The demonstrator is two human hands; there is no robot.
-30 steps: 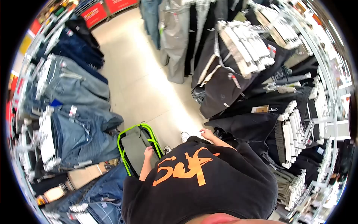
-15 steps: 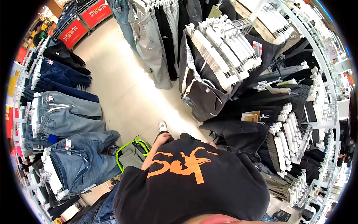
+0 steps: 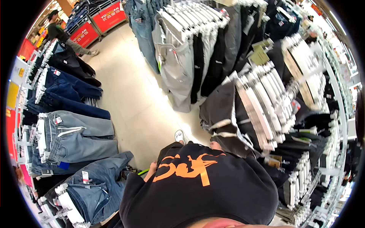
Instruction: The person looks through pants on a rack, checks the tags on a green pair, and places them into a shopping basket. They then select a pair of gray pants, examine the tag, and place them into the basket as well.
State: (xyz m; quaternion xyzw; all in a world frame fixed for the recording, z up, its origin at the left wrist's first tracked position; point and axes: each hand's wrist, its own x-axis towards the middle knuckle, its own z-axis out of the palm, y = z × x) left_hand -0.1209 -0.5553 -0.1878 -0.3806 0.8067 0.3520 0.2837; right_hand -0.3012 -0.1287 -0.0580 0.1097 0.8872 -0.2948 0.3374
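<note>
My left hand [image 3: 153, 166] hangs low beside my black sweatshirt [image 3: 228, 182] with its orange print. Close to it shows a sliver of a bright green basket rim [image 3: 143, 172]; most of the basket is hidden. Only a small part of that hand is visible, its fingers indistinct. My right hand [image 3: 215, 146] peeks out past the front of the sweatshirt, near the dark trousers [image 3: 220, 110] on the right-hand rack. Its fingers are too hidden to show whether it touches the cloth.
Racks of blue jeans [image 3: 91, 190] and grey denim trousers [image 3: 87, 131] line the left. Grey trousers [image 3: 176, 72] and rows of white hangers [image 3: 262, 102] stand ahead and right. A tiled aisle [image 3: 133, 98] runs forward. A person [image 3: 59, 34] walks beside red-fronted bins [image 3: 108, 17].
My left hand has dropped back toward my side. The racks sit lower in view as I move forward and the view shifts. The person at the far left has come further into sight.
</note>
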